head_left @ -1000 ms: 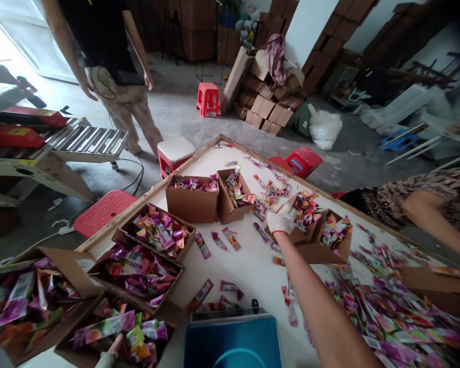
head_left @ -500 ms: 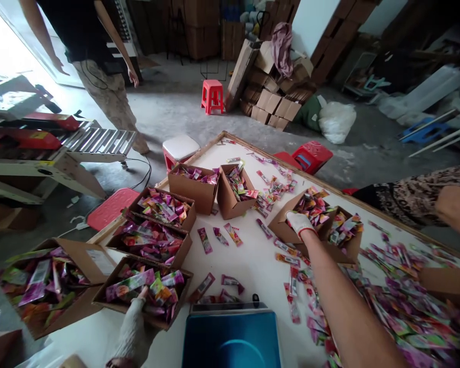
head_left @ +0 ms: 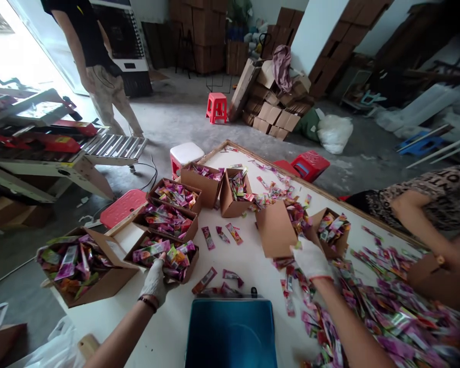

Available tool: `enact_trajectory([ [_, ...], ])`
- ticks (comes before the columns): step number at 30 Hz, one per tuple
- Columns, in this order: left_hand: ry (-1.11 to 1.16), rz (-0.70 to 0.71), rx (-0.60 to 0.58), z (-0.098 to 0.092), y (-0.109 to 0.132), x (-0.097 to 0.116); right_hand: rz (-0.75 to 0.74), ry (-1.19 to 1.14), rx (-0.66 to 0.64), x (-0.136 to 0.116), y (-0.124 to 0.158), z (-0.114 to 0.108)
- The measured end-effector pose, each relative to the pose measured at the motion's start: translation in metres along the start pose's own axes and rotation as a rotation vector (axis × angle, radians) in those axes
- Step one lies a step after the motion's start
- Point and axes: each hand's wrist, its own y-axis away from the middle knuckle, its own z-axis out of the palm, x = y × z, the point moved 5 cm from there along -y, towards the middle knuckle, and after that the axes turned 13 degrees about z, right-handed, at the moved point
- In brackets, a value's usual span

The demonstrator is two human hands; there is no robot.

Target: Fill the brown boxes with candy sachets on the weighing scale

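My left hand (head_left: 156, 281), in a white glove with bare fingertips, grips the near wall of an open cardboard box (head_left: 189, 270) filled with purple, pink and green candy sachets (head_left: 176, 255). On the right, my gloved right hand (head_left: 312, 259) has its fingers at the lower right edge of another cardboard box (head_left: 276, 230). That box leans over, its plain side facing me, with sachets heaped at its far right side. Part of its near edge is hidden by the hand. Between the hands a scale with a blue tray (head_left: 230, 332) stands on the white table (head_left: 230, 260).
Several filled boxes stand left and behind, including a large box (head_left: 95, 286) and a small box (head_left: 233, 204). A pile of loose sachets (head_left: 387, 306) covers the right side, where a co-worker's arm (head_left: 421, 220) reaches in. Red stools (head_left: 122, 207) surround the table; a roller conveyor (head_left: 115, 148) stands left.
My right hand has moved from the box's rim down to its lower edge, and the box has tilted. My left hand has shifted onto its box's near wall. The camera view has shifted.
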Motion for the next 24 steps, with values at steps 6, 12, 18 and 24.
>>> enact_trajectory([
  [6, -0.171, 0.098, -0.044, 0.01, -0.024, 0.042, -0.4, 0.053, 0.01, 0.089, 0.143, -0.053],
  [12, -0.319, 0.127, -0.138, -0.003, -0.014, 0.04, -0.78, 0.109, -0.1, 0.052, 0.284, -0.042],
  [18, -0.552, 0.162, -0.371, -0.076, 0.026, -0.023, -0.685, 0.106, -0.212, 0.028, 0.316, -0.05],
  [24, -0.655, 0.104, -0.337, -0.181, 0.061, -0.07, -0.032, -0.428, -0.162, 0.158, 0.314, -0.027],
])
